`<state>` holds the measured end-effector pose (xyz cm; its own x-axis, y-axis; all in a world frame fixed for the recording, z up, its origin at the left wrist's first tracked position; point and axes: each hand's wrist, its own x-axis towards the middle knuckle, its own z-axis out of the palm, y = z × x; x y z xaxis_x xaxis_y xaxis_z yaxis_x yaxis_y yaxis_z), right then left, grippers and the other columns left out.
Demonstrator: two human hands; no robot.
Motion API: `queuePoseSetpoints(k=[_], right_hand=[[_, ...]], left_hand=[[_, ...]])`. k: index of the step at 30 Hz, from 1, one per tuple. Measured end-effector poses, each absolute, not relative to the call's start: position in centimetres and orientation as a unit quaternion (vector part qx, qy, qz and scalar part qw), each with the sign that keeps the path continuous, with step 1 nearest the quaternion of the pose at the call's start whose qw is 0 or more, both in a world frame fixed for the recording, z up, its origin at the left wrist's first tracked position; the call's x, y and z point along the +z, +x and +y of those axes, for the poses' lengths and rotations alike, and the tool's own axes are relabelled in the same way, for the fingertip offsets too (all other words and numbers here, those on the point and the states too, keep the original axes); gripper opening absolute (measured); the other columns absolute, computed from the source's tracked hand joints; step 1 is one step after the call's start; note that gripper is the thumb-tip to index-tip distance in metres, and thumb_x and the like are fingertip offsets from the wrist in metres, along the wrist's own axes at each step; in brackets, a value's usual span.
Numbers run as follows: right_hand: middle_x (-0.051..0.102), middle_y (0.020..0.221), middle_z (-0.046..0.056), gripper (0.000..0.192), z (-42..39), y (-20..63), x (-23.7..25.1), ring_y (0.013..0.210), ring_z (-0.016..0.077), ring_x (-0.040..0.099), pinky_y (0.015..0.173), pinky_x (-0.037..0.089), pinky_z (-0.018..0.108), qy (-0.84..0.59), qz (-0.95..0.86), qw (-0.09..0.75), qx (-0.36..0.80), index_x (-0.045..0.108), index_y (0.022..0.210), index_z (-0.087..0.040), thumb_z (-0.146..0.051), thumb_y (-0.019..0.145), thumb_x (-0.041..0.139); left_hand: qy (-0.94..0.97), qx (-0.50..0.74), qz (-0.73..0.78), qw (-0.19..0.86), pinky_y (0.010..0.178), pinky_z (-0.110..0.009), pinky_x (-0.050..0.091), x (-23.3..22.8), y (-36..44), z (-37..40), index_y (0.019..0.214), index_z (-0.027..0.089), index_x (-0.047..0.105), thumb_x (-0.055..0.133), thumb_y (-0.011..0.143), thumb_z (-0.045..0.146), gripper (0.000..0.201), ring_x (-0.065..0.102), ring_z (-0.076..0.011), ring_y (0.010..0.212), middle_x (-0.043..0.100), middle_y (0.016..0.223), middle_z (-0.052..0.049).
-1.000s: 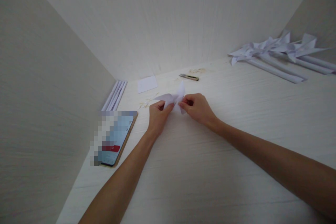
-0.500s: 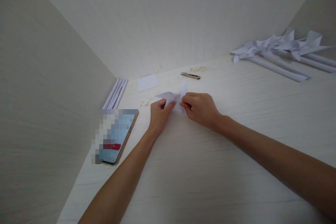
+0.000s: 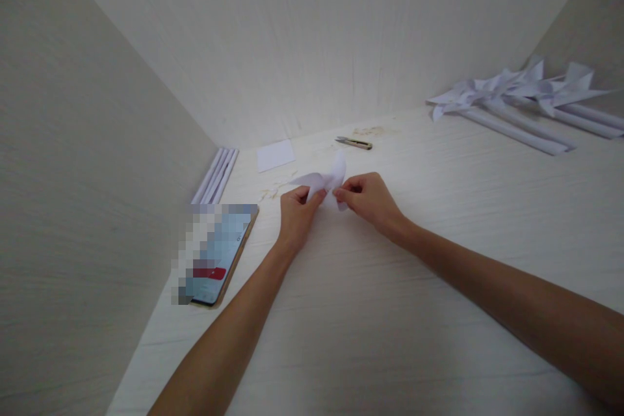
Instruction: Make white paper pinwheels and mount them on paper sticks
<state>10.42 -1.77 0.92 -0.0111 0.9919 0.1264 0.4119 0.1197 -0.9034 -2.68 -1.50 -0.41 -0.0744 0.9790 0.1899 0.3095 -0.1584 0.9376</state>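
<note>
- The pale wood-grain bench (image 3: 400, 312) filled the lower part of the view, closed in by matching panels at the left, the back and the far right.
- A pile of finished white paper pinwheels (image 3: 517, 88) on rolled paper sticks lay at the far right of the bench, well apart from the hands.
- A phone (image 3: 217, 253), its screen blurred out, lay flat near the left panel, just left of the left forearm.
- A bundle of rolled paper sticks (image 3: 217, 174) lay along the foot of the left panel, beyond the phone.
- The left hand (image 3: 296, 214) pinched the left side of a folded paper piece between thumb and fingertips, closed on it.
- The right hand (image 3: 371, 198) pinched the same piece from the right, also closed on it; the two hands were close together, almost touching.
- The folded paper piece (image 3: 325, 179) was held between both hands just above the middle of the bench, its pointed flaps sticking up and to the left.
- A small white paper square (image 3: 275, 155) lay flat near the back panel.
- A small pair of snips (image 3: 353, 142) lay beyond the hands, near the back panel.
</note>
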Motion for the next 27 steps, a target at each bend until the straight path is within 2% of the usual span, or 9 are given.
queuePoseSetpoints(k=[2,4,9,12,15,20,22,24,27], right_hand=[[0.045,0.039,-0.003,0.022,-1.7,10.5,0.8,0.037,0.0063,0.035,0.042,0.026,0.022,-0.557,-0.595,0.424,0.396,0.055,0.047,-0.013,-0.023,0.066,0.053],[0.047,0.040,-0.003,0.021,-1.7,10.6,0.8,0.038,0.0065,0.036,0.042,0.026,0.022,-0.558,-0.612,0.422,0.369,0.055,0.047,-0.013,-0.022,0.066,0.053],[0.057,0.054,0.003,0.019,-2.5,10.9,0.9,0.049,0.0102,0.043,0.048,0.025,0.024,-0.541,-0.754,0.363,0.087,0.059,0.054,-0.014,-0.018,0.070,0.049],[0.060,0.060,0.005,0.019,-2.8,10.9,0.9,0.051,0.0114,0.045,0.048,0.024,0.026,-0.527,-0.782,0.331,0.026,0.060,0.058,-0.014,-0.016,0.071,0.047],[0.056,0.051,0.002,0.019,-2.5,10.7,0.8,0.047,0.0101,0.042,0.048,0.025,0.025,-0.562,-0.727,0.377,0.116,0.057,0.050,-0.014,-0.018,0.068,0.051],[0.049,0.040,-0.001,0.023,-1.6,10.3,0.4,0.037,0.0069,0.036,0.041,0.026,0.023,-0.552,-0.576,0.439,0.412,0.055,0.047,-0.013,-0.025,0.067,0.053],[0.050,0.042,-0.001,0.022,-1.6,10.3,0.4,0.037,0.0068,0.036,0.040,0.026,0.022,-0.547,-0.571,0.441,0.425,0.055,0.048,-0.013,-0.025,0.067,0.052],[0.053,0.045,0.001,0.020,-2.0,10.4,0.5,0.041,0.0080,0.040,0.043,0.027,0.023,-0.560,-0.619,0.437,0.335,0.055,0.049,-0.013,-0.022,0.067,0.052],[0.059,0.057,0.005,0.017,-2.7,10.6,0.9,0.050,0.0115,0.046,0.048,0.027,0.025,-0.544,-0.737,0.384,0.120,0.058,0.054,-0.013,-0.016,0.068,0.049]], left_hand=[[0.585,0.484,0.552,0.345,0.043,-0.020,0.024,-0.3,-2.7,-1.6,0.049,0.015,0.052,0.057,0.062,0.030,0.020,0.028,-0.0066,0.046,0.037,0.046,0.006],[0.583,0.481,0.556,0.345,0.043,-0.020,0.024,-0.2,-2.6,-1.6,0.048,0.016,0.051,0.057,0.062,0.030,0.021,0.027,-0.0066,0.045,0.036,0.045,0.006],[0.588,0.477,0.552,0.349,0.044,-0.021,0.024,-0.1,-2.5,-1.6,0.047,0.015,0.051,0.057,0.062,0.029,0.021,0.028,-0.0065,0.046,0.036,0.046,0.006],[0.584,0.477,0.551,0.357,0.044,-0.021,0.024,-0.1,-2.5,-1.6,0.049,0.015,0.052,0.057,0.062,0.028,0.019,0.028,-0.0064,0.046,0.036,0.046,0.006],[0.582,0.479,0.555,0.352,0.044,-0.021,0.023,-0.1,-2.5,-1.6,0.049,0.015,0.052,0.057,0.062,0.029,0.020,0.027,-0.0064,0.046,0.036,0.045,0.006],[0.575,0.482,0.545,0.376,0.044,-0.020,0.023,-0.5,-2.7,-1.5,0.051,0.015,0.052,0.057,0.063,0.032,0.021,0.030,-0.0065,0.046,0.038,0.047,0.006],[0.572,0.485,0.540,0.381,0.044,-0.021,0.024,-0.6,-2.7,-1.5,0.053,0.015,0.053,0.057,0.063,0.032,0.020,0.031,-0.0067,0.047,0.040,0.048,0.006],[0.573,0.486,0.539,0.380,0.045,-0.021,0.024,-0.7,-2.7,-1.4,0.053,0.015,0.053,0.057,0.063,0.032,0.020,0.031,-0.0068,0.047,0.040,0.048,0.006],[0.576,0.489,0.541,0.370,0.044,-0.021,0.022,-0.8,-2.7,-1.3,0.050,0.015,0.050,0.057,0.063,0.032,0.023,0.028,-0.0065,0.046,0.036,0.047,0.006]])
